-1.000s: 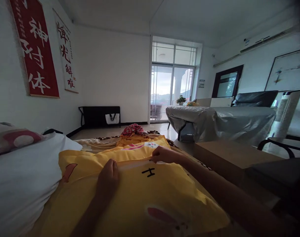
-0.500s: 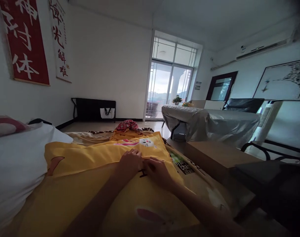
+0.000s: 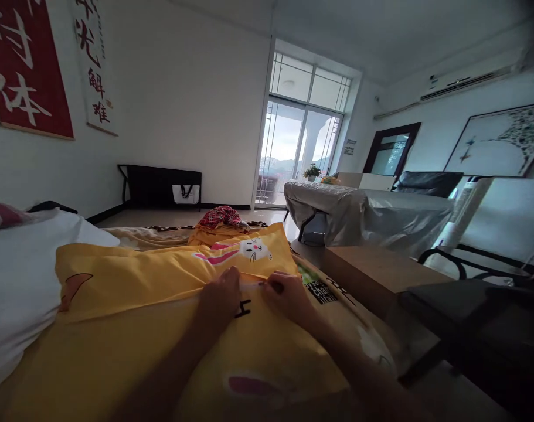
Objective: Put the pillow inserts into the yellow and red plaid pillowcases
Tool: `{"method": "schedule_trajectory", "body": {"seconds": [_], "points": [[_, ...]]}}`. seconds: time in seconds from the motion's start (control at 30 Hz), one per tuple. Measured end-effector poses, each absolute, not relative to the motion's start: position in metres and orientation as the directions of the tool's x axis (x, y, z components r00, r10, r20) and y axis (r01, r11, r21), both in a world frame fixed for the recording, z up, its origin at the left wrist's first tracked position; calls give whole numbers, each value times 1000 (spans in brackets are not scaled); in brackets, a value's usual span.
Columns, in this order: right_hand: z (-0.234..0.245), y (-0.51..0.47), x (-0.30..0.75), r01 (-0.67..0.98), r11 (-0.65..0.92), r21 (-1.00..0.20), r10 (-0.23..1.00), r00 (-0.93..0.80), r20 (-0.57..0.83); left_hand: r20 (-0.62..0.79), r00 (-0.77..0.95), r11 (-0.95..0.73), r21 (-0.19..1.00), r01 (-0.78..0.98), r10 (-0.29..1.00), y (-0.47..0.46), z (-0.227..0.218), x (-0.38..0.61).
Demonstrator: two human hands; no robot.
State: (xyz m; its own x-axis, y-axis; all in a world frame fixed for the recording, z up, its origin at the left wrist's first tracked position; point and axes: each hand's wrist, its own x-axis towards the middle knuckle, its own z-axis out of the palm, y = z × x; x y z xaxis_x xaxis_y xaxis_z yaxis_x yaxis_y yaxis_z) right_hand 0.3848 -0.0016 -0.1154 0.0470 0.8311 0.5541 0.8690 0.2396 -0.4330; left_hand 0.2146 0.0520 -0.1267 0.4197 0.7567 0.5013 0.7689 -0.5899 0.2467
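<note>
Both hands on the edge of the yellow pillowcase (image 3: 121, 343), which sits around 7 o'clock of view centre.
Left hand (image 3: 221, 298) curled onto the edge at 7 o'clock, thumb hidden, looks like a pinch. Right hand (image 3: 288, 298) at 5 to 6 o'clock, thumb and finger pinching the same edge. Pale strip (image 3: 251, 285) spans the gap; can't tell zip or lining. Rabbit print (image 3: 254, 249) just past it, 12 o'clock of the strip. White pillow (image 3: 38, 278) beside the case, 8 to 9. Advice: hold pinches level, light tension toward 9 and 3, edge straight. Crease off left hand toward 8 could bunch; smooth it first.
</note>
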Motion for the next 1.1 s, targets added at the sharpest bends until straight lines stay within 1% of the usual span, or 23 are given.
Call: {"method": "schedule_trajectory", "body": {"seconds": [0.07,0.13,0.2,0.3,0.37,0.47,0.57,0.63,0.67,0.73,0.83,0.93,1.03,1.1], "points": [[-109,-4,401,845,225,-485,887,29,461,497,378,-564,303,768,781,52,-125,214],[-111,-7,411,849,223,-479,900,9,435,481,362,-546,326,772,799,52,-124,214],[-121,-11,415,875,229,-427,872,10,489,466,359,-535,329,778,809,51,-124,214],[-146,-17,409,906,270,-326,751,14,660,440,383,-537,307,786,812,50,-124,213],[-161,-19,402,906,331,-263,631,-6,775,422,429,-558,252,791,799,49,-124,212],[-172,-20,392,898,404,-177,472,-38,881,466,512,-619,103,779,722,43,-117,211],[-172,-20,387,900,409,-153,420,-37,907,531,637,-724,-61,687,560,31,-105,220],[-171,-19,386,904,399,-155,413,-26,910,504,725,-790,-129,600,469,25,-98,232],[-171,-19,387,907,393,-154,407,-21,913,486,752,-810,-139,569,445,24,-96,239],[-171,-19,388,912,383,-150,394,-15,919,459,771,-829,-121,547,441,25,-95,253],[-173,-21,389,913,375,-160,403,-5,915,444,734,-805,-46,592,514,30,-102,266],[-175,-24,388,913,367,-177,419,8,908,445,686,-763,-9,646,575,32,-114,270],[-178,-26,389,921,328,-210,433,51,900,450,661,-745,16,667,601,30,-124,270],[-180,-28,392,931,275,-240,437,101,894,437,662,-745,30,666,609,29,-128,270]]}}
